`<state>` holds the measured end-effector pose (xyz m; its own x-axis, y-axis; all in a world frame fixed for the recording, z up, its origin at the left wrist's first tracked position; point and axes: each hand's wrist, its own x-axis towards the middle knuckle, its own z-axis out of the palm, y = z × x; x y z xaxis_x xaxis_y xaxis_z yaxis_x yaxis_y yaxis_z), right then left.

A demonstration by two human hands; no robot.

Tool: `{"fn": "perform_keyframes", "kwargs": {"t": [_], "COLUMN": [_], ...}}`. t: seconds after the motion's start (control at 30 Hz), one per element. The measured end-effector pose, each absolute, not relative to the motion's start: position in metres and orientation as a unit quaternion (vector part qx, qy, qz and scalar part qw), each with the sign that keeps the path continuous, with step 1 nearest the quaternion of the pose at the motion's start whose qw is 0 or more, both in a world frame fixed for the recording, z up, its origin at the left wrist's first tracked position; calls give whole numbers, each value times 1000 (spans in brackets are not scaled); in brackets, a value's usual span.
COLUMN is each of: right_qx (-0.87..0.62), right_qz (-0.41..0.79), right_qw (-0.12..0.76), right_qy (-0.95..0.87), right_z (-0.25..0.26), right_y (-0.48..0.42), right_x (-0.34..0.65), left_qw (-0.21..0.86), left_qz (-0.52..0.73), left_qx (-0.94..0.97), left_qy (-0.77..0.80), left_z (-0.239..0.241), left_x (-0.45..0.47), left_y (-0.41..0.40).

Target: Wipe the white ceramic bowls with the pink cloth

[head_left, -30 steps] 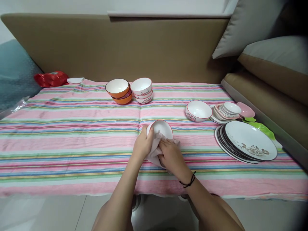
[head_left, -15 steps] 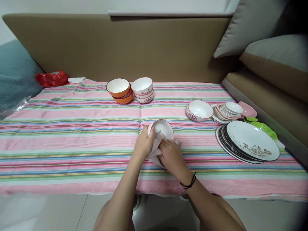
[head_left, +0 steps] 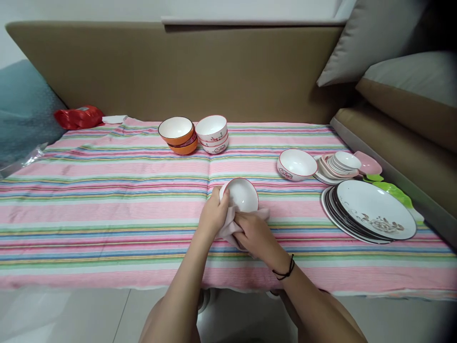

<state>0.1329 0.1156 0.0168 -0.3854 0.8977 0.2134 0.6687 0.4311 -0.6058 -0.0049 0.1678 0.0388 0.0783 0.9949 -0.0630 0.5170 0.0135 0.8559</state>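
A small white bowl with a red rim (head_left: pixel 242 194) is tilted toward me above the striped cloth (head_left: pixel 107 200). My left hand (head_left: pixel 213 215) grips its left rim, thumb on the edge. My right hand (head_left: pixel 254 232) is closed on a pale pink rag (head_left: pixel 229 225) pressed against the bowl's near side, below the rim. The rag bunches between both hands, and a corner sticks out to the right of the bowl.
Stacked orange bowls (head_left: pixel 176 134) and stacked white bowls (head_left: pixel 212 133) stand at the back. Another white bowl (head_left: pixel 296 164), small dishes (head_left: pixel 341 164), a pink dish (head_left: pixel 367 164) and stacked large plates (head_left: pixel 371 209) sit at right. A red bag (head_left: pixel 75 117) lies far left.
My right hand with the rag has slid down from the bowl's inside to its near outer side, showing more of the white interior. The left hand keeps its hold.
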Motion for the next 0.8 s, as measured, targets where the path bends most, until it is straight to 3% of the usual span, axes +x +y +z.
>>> {"fn": "perform_keyframes", "kwargs": {"t": [0.2, 0.47, 0.7, 0.8], "right_qx": [-547, -490, -556, -558], "right_qz": [113, 249, 115, 127], "right_qw": [214, 297, 237, 225], "right_qy": [-801, -781, -788, -789], "right_z": [7, 19, 5, 7], "right_y": [117, 107, 115, 115], "right_x": [135, 122, 132, 130], "left_qw": [378, 382, 365, 370], "left_qz": [313, 308, 300, 300], "left_qx": [628, 616, 632, 626], "left_qy": [604, 616, 614, 617], "left_z": [43, 41, 42, 42], "left_x": [-2, -4, -1, -1], "left_y": [166, 166, 165, 165]}}
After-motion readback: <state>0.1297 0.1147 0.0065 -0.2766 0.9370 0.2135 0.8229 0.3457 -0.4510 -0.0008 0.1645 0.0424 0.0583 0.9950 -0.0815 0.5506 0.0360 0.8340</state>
